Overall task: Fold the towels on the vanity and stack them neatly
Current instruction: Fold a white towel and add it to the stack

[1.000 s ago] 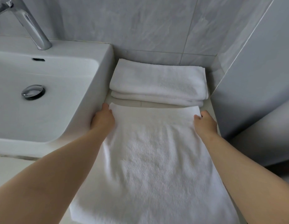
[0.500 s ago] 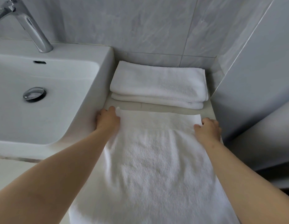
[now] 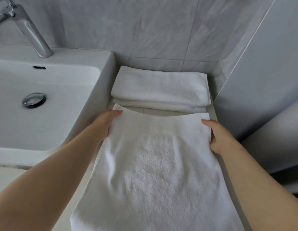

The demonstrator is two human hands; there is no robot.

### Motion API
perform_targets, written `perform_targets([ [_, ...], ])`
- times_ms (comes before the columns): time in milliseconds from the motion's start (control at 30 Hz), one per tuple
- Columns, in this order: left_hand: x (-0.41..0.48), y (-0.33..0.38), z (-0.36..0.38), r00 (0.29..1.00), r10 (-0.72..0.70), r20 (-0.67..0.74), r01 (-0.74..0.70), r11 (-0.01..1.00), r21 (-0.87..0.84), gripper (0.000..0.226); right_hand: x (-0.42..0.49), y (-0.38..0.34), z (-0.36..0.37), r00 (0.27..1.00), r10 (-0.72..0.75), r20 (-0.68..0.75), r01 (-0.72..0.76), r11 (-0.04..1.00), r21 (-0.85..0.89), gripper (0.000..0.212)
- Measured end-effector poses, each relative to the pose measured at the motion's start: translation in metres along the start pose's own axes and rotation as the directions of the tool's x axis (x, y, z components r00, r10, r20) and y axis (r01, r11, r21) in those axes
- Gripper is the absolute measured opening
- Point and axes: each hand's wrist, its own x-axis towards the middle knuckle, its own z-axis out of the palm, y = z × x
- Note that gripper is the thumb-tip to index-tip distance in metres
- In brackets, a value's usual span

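Note:
A white towel (image 3: 155, 167) lies spread lengthwise on the vanity top, its near end running out of view at the bottom. My left hand (image 3: 105, 124) grips its far left side, fingers partly under the cloth. My right hand (image 3: 218, 135) grips the far right side, thumb on top. The towel's far edge is lifted off the counter and sags in the middle. Behind it, against the back wall, sits a stack of two folded white towels (image 3: 160, 89).
A white basin (image 3: 101, 90) with a chrome tap (image 3: 28, 29) and drain plug (image 3: 33, 100) borders the towels on the left. Grey tiled walls (image 3: 145, 30) close the back. A grey panel (image 3: 261, 80) stands on the right.
Both hands slid from the towel's far corners down its sides and took hold. The far edge, flat on the counter before, has risen off it.

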Motion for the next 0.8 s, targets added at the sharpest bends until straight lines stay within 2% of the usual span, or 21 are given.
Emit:
perform_targets([
  [67,0.000,0.001,0.000,0.997,0.061,-0.048,-0.058,0.997,0.046,0.006,-0.002,0.001,0.003,0.997,0.042,0.059,-0.043,0.999,0.012,0.003],
  [133,0.000,0.002,-0.001,0.985,0.134,-0.104,-0.121,0.986,0.118,0.015,-0.003,0.001,0.006,0.994,0.049,0.094,-0.048,0.999,-0.011,0.006],
  [267,-0.002,0.000,0.000,0.949,0.287,-0.130,-0.238,0.923,0.302,0.024,-0.004,0.001,0.007,0.996,-0.062,0.064,0.066,0.996,-0.065,0.008],
  [367,-0.003,0.000,0.001,0.941,0.315,-0.126,-0.262,0.911,0.319,0.024,-0.008,-0.001,0.007,0.992,-0.107,0.063,0.110,0.993,-0.049,0.008],
  [533,-0.004,0.008,-0.004,0.926,0.337,-0.169,-0.271,0.907,0.322,0.019,-0.014,-0.007,0.002,0.977,-0.212,-0.036,0.209,0.976,-0.062,0.008],
  [700,-0.003,0.014,-0.001,0.918,0.357,-0.175,-0.291,0.904,0.315,0.028,-0.013,-0.004,-0.001,0.928,-0.335,-0.165,0.321,0.941,-0.105,0.014],
  [800,-0.001,0.014,0.000,0.909,0.380,-0.169,-0.304,0.885,0.353,0.032,-0.009,0.002,-0.003,0.923,-0.332,-0.195,0.315,0.942,-0.116,0.014],
])
